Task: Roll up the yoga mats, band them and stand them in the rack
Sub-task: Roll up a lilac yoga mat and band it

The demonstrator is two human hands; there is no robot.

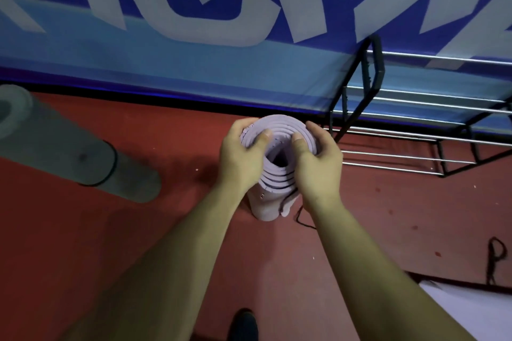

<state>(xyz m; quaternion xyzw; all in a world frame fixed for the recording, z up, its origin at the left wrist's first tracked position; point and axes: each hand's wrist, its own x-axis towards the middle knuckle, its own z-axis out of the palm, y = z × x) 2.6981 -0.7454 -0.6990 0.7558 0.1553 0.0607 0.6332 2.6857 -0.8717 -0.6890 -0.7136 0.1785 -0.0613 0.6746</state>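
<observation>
Both hands, left hand [240,156] and right hand [318,159], clasped the upright lilac mat [279,169] between them, thumbs pressing its coiled top, likely tightening it; the rack [415,122] stood just beyond the right.

Matt lilac foam mat [279,127], matt grey foam mat [63,152], glossy chrome-and-black metal rack [410,108], smooth red floor [110,243], printed banner [194,58].

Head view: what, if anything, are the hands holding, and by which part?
The left hand and right hand grip the rolled lilac mat at its top end, thumbs on the spiral edge.
</observation>
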